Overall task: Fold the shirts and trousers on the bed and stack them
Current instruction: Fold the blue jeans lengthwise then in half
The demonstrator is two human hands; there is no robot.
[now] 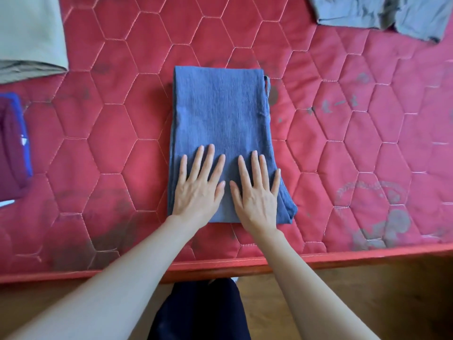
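Observation:
A folded blue garment [220,111] lies as a long rectangle in the middle of the red quilted mattress [343,133]. My left hand [198,187] and my right hand [255,192] lie flat side by side on its near end, fingers straight and spread, pressing the cloth down. A folded beige garment [29,38] sits at the far left. A grey garment [382,13] lies crumpled at the far right.
A maroon and blue folded piece [12,143] lies at the left edge. The mattress front edge [245,265] runs across below my forearms, with wooden floor [380,295] beyond it. Dark stains mark the mattress at the right.

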